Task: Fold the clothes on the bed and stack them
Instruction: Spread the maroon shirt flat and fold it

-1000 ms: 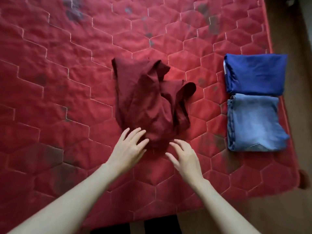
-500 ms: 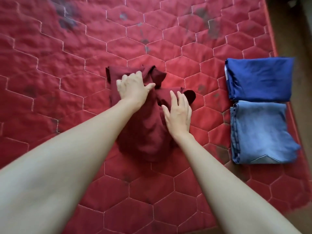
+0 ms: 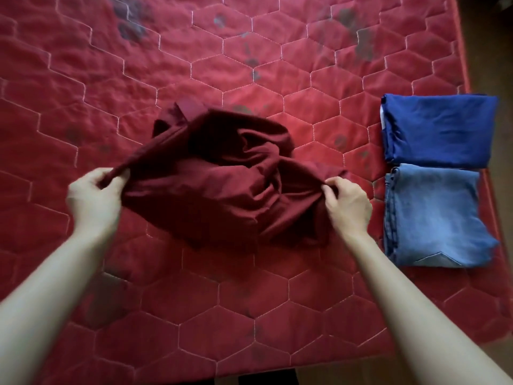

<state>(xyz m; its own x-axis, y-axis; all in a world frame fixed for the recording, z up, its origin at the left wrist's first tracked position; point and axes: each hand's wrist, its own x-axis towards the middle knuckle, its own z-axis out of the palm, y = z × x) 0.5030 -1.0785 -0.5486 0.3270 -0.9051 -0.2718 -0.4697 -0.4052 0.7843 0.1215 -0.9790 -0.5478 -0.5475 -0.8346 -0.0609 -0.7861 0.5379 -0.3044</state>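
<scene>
A crumpled dark red garment [image 3: 222, 179] is lifted partly off the red quilted bed [image 3: 194, 51] in the middle of the view. My left hand [image 3: 94, 198] pinches its left edge. My right hand [image 3: 347, 204] pinches its right edge, and the cloth sags in folds between the two hands. A folded dark blue garment [image 3: 438, 129] lies flat at the bed's right side. A folded light blue pair of jeans [image 3: 435, 215] lies just in front of it, the two touching edge to edge.
The bed's right edge [image 3: 466, 65] runs close beside the folded pieces, with dark floor [image 3: 497, 51] beyond. The quilt has dark stains towards the back. The bed's near edge shows at the bottom of the view.
Both hands pressed on top of the red garment half a second ago. Now they have moved apart to its sides, taken hold of its edges and lifted it.
</scene>
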